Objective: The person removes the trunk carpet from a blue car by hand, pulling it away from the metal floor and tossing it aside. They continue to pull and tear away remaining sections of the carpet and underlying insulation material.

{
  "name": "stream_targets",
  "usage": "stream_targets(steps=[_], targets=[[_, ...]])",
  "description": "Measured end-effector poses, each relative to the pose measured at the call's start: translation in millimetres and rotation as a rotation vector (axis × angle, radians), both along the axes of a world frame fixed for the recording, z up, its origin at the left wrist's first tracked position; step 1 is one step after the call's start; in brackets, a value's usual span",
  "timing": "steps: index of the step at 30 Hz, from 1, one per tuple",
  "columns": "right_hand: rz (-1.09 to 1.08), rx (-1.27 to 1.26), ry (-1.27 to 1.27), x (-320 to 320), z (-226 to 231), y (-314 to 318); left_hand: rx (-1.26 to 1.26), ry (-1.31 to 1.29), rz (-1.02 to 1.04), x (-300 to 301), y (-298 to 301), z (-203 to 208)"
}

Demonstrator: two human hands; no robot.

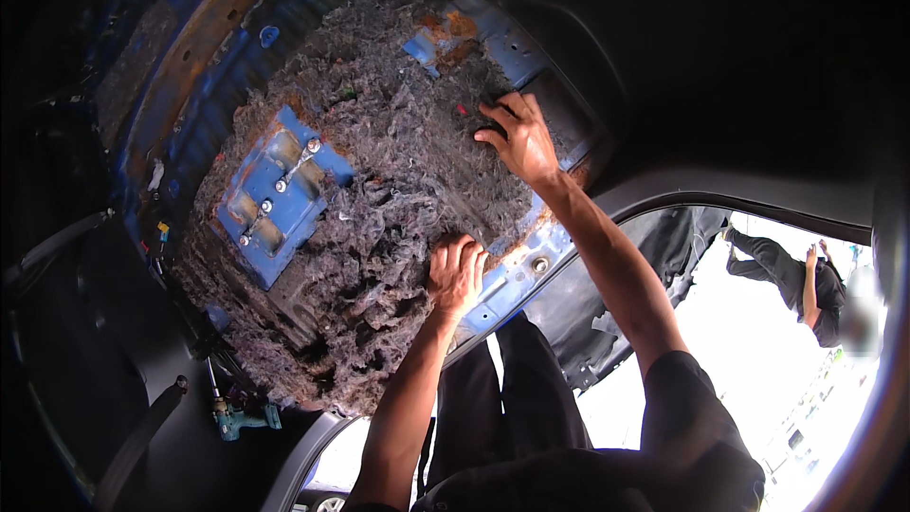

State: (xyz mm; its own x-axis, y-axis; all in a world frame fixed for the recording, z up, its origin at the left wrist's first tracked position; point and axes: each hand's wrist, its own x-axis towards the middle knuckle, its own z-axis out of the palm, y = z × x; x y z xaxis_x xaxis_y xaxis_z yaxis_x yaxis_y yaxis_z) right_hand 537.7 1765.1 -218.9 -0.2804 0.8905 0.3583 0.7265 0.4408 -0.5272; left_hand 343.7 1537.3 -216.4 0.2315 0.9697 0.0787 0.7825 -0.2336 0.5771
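Shaggy grey fibre padding [389, 133] covers much of a blue, partly rusty car floor. My left hand [455, 275] is at the padding's near edge by the blue door sill [512, 296], its fingers curled together into the fibres; their tips are partly hidden. Farther to the right, my right hand [519, 140] rests on or just over the padding, with fingers bent and thumb apart, nothing visible in them. A blue metal bracket [284, 192] with several bolts sticks up through the padding to the left.
A cordless drill [245, 417] with a long bit lies at the lower left. Black trim [720, 85] surrounds the door opening on the right. Outside, a person in dark clothes [796, 275] is in the bright area. A seat-belt strap [142, 436] hangs at left.
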Motion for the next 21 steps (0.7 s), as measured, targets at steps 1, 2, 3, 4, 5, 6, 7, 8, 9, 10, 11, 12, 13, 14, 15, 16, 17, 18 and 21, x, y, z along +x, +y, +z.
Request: stream_targets(steps=[1,2,3,4,5,6,7,8,9,10,11,12,13,14,15,16,17,18,21], targets=[[0.013,-0.047,0.041,-4,-4,-3,0.01,0.004,0.001,0,1,0],[-0.02,-0.165,0.072,-7,-9,-4,0.006,0.007,0.0,-1,0,1],[-0.042,-0.136,0.077,-10,-13,-5,0.008,0.007,0.002,0,0,1],[-0.007,-0.116,0.011,-12,-16,0,0.004,0.002,0.009,0,0,1],[-0.022,-0.11,-0.046,-13,-19,3,-0.01,0.007,0.003,0,-2,1],[-0.018,-0.082,-0.095,-13,-20,9,-0.02,0.01,0.0,0,-2,1],[0.008,-0.123,-0.141,-10,-19,15,-0.009,0.003,0.002,0,-1,0],[-0.019,-0.016,-0.132,-7,-18,20,-0.02,0.017,0.001,0,-1,-1],[-0.019,0.064,-0.126,0,-15,28,-0.019,0.02,0.0,-1,-1,-1],[-0.034,0.18,-0.086,5,-11,32,-0.002,0.015,0.002,-1,-1,-2],[-0.208,0.005,-0.106,12,-6,34,-0.014,0.024,0.008,-1,-1,-2],[-0.387,-0.101,0.061,16,-3,36,-0.013,0.021,0.014,-1,-1,-2],[-0.339,-0.157,0.108,22,2,28,-0.014,0.015,0.017,-1,-2,-2],[-0.307,-0.22,0.152,27,5,22,-0.006,0.005,0.015,-1,-2,-2],[-0.237,-0.175,0.096,29,8,12,-0.03,0.005,0.014,0,-2,-2],[-0.177,-0.167,0.038,30,9,4,-0.024,-0.014,0.016,0,-2,-1],[-0.21,-0.244,-0.092,30,8,0,-0.032,0.001,0.019,0,-2,-1],[-0.204,-0.175,-0.021,29,6,-3,-0.029,0.007,0.022,0,-2,0],[-0.297,-0.227,0.164,26,-3,0,-0.017,0.025,0.017,1,0,2]])
